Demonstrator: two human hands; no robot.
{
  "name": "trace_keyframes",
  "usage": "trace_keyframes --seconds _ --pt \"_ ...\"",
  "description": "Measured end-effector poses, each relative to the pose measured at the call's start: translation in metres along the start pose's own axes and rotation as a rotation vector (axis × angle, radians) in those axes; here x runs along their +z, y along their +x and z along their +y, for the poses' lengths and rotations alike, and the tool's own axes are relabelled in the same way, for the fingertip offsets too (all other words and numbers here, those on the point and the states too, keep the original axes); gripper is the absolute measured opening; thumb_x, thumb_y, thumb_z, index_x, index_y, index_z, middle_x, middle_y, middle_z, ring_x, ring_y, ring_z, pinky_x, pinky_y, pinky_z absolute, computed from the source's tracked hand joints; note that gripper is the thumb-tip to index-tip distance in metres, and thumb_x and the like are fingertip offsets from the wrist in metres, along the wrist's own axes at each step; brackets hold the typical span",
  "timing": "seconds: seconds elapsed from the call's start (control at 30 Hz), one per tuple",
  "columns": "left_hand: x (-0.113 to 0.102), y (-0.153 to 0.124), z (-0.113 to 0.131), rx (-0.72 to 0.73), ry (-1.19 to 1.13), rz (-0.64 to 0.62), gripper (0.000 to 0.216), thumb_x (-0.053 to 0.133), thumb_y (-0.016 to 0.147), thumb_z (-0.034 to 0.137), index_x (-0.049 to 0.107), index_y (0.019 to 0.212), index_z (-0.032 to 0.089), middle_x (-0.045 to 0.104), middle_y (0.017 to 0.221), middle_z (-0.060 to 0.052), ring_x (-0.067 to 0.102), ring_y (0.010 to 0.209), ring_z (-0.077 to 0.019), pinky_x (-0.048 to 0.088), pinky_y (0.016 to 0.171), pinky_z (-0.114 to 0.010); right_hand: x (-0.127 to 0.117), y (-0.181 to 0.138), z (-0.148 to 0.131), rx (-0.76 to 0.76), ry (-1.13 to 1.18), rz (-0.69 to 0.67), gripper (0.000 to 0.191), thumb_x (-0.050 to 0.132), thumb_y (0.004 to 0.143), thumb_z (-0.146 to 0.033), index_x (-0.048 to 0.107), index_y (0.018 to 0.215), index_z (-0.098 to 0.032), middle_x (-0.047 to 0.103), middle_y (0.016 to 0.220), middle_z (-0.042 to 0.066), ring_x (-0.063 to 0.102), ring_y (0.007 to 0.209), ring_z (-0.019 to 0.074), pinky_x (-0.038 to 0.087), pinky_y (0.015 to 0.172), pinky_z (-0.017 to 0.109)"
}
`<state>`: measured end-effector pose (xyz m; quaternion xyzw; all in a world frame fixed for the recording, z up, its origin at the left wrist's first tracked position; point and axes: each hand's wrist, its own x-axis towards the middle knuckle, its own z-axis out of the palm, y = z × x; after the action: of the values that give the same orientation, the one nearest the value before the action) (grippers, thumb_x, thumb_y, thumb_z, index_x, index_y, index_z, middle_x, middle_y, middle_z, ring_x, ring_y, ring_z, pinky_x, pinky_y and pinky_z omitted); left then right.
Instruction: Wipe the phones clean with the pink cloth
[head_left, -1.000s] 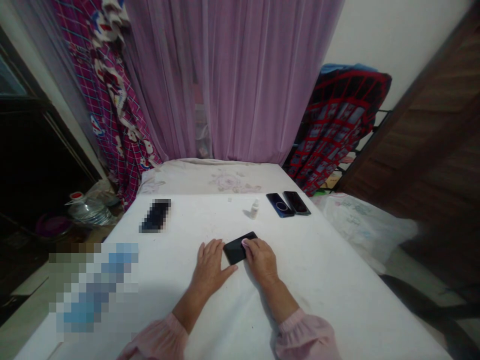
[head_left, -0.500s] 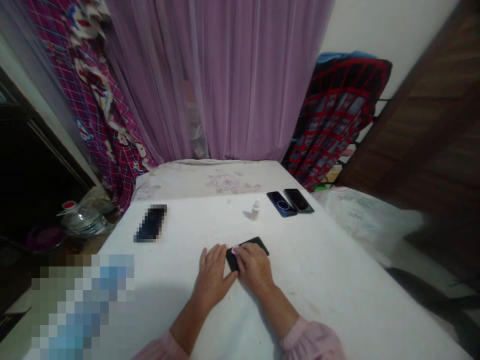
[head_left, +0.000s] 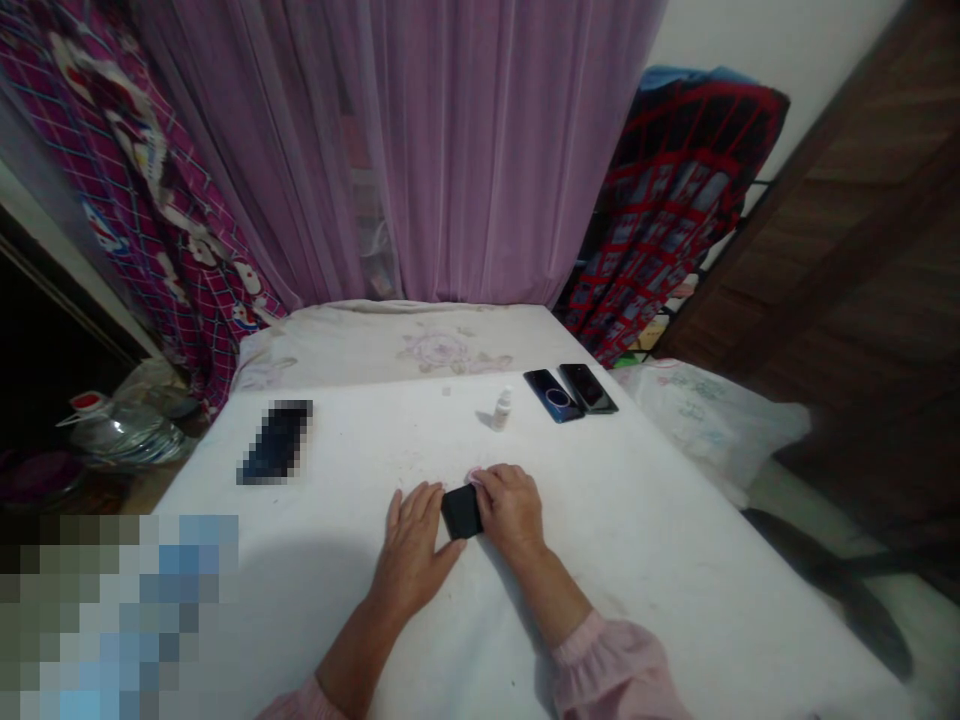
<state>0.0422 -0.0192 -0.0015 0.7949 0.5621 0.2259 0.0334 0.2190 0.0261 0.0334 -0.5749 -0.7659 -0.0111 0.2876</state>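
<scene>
Left hand (head_left: 412,540) flat and spread on the white-covered desk (head_left: 630,600), thumb swung well out, and there, right in the gap between thumb and fingertips, sits one end of the black phone (head_left: 461,511)! It lies flat between the two hands, the left one braced at its corners without visibly closing round it. Over on the other side, the right hand (head_left: 512,505) is bunched up tight, fingers curled, thumb and fingertips pinching a small pink cloth (head_left: 474,476). That cloth pokes out just past the fingertips, at the phone's far edge, while the hand itself covers the phone's other end.

Look beyond the right hand: a small white bottle (head_left: 502,410) standing upright, near but clear of the fingers. Farther off and to that hand's right, a blue phone (head_left: 553,396) with a pale ring on it, and just beside it a dark phone (head_left: 589,388), both lying flat. Out beyond the left hand, off to its left, a dark, blocky shape (head_left: 276,442), too pixelated to make out. Nearer, left of that same hand, a bluish patch (head_left: 176,590), equally scrambled.
</scene>
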Motion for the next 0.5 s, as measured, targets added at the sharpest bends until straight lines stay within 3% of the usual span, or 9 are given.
trace_keyframes --seconds 0.1,0.2,0.5 --pt "0.001 0.0 0.0 -0.014 -0.001 -0.01 0.062 0.055 0.084 0.029 0.039 0.143 0.019 0.053 0.143 -0.012 0.044 0.136 -0.0287 0.021 0.118 -0.054 0.001 -0.005 -0.023 -0.09 0.062 -0.043 0.019 0.058 0.089 -0.018 0.074 0.097 -0.026 0.069 0.087 0.005 0.056 0.085 0.0203 0.035 0.074 0.034" --pt "0.001 -0.001 -0.001 -0.012 0.009 -0.011 0.062 0.054 0.083 0.027 0.039 0.143 0.019 0.053 0.143 -0.012 0.044 0.136 -0.0283 0.021 0.118 -0.054 0.0 -0.009 -0.028 -0.125 0.1 -0.059 0.019 0.059 0.088 -0.019 0.073 0.098 -0.026 0.07 0.089 0.004 0.056 0.087 0.0204 0.035 0.074 0.034" --pt "0.002 0.0 -0.006 0.014 0.003 0.008 0.061 0.054 0.086 0.035 0.039 0.143 0.019 0.054 0.142 -0.013 0.045 0.136 -0.0294 0.024 0.117 -0.055 -0.011 0.001 0.033 0.153 -0.032 0.013 0.02 0.059 0.089 -0.019 0.075 0.097 -0.026 0.071 0.094 0.005 0.055 0.087 0.0205 0.031 0.072 0.033"
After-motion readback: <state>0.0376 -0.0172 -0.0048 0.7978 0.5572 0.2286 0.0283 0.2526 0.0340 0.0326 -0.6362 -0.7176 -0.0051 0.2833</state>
